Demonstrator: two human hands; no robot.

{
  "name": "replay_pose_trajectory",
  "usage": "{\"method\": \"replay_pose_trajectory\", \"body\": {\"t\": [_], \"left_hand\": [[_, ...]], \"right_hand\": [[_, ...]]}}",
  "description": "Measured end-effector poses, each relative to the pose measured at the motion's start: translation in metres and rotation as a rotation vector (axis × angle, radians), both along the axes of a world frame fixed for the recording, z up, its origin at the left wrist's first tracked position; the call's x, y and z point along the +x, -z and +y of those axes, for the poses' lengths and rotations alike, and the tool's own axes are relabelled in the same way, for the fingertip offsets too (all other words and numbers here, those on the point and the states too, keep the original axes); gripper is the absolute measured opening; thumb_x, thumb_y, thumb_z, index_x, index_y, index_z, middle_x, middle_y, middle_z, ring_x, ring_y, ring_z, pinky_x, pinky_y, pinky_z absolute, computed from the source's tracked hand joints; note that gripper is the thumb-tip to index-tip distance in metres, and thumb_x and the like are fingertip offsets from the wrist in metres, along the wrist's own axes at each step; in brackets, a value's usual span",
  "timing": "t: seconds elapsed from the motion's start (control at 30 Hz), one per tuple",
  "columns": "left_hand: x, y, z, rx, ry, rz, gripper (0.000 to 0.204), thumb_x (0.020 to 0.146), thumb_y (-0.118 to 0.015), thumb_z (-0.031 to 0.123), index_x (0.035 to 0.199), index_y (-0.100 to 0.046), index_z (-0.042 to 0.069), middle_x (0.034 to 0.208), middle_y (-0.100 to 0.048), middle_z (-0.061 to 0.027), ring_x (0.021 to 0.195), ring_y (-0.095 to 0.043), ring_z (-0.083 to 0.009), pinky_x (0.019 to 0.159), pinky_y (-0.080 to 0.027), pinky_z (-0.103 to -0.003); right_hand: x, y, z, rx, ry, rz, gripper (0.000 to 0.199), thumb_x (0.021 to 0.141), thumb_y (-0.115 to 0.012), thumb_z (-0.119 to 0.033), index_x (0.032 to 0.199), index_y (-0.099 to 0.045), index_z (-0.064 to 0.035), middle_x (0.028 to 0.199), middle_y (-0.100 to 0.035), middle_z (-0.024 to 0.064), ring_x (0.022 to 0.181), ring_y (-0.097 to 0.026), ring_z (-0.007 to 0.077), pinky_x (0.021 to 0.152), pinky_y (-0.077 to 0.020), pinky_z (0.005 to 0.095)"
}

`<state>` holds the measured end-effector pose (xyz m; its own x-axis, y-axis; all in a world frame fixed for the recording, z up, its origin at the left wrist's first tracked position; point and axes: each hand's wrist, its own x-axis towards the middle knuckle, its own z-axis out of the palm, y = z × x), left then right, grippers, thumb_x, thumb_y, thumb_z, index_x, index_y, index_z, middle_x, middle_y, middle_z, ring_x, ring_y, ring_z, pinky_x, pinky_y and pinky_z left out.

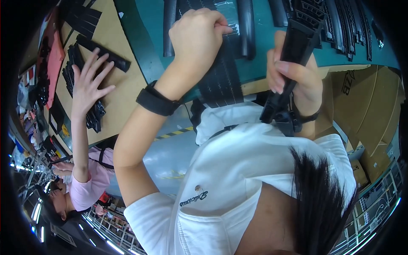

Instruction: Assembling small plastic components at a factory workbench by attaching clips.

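My right hand [299, 83] is wrapped round a long black ribbed plastic piece [297, 46], which is held up at a slant with its lower end near my white shirt. My left hand [197, 36] is closed, with thumb and forefinger together; what they hold, if anything, is too small to make out. Under that hand, a black sheet [221, 80] with rows of short pale lines runs off the table edge towards my lap. Black rounded strips lie on either side of the sheet, one on the left [169, 27] and one on the right [245, 29].
Several narrow black strips [346, 29] lie at the right of the green table [146, 42]. At the left, a co-worker's spread hand [89, 85] reaches over black strips on a tan table [117, 95]. A cardboard box [361, 102] stands close on my right.
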<state>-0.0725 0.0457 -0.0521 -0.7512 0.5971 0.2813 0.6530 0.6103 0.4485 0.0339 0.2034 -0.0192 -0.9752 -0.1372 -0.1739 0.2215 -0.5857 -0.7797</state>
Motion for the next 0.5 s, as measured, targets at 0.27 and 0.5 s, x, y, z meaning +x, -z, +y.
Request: {"method": "replay_pose_trajectory", "body": {"t": [0.27,0.5], "left_hand": [[-0.012,-0.009,-0.006,0.057,0.044,-0.243,0.007,0.064,-0.067,0.012,0.065,-0.064,0.006,0.067,-0.06,-0.0063,0.066,-0.057,-0.0165,0.059,-0.044,-0.027],[-0.024,-0.112,-0.008,0.271,0.285,-1.218,0.003,0.072,-0.062,0.004,0.073,-0.06,0.001,0.098,-0.06,-0.0109,0.085,-0.056,-0.0124,0.077,-0.041,-0.023]], "right_hand": [[0.0,-0.007,-0.003,-0.044,-0.067,-0.072,0.011,0.069,-0.056,-0.004,0.076,-0.05,0.0016,0.054,-0.05,0.0064,0.044,-0.048,0.0119,0.044,-0.038,0.0222],[0.003,-0.019,-0.012,-0.102,-0.18,-0.143,0.009,0.066,-0.057,-0.003,0.071,-0.05,0.0014,0.054,-0.049,0.0053,0.044,-0.046,0.0108,0.043,-0.0364,0.0214]]}}
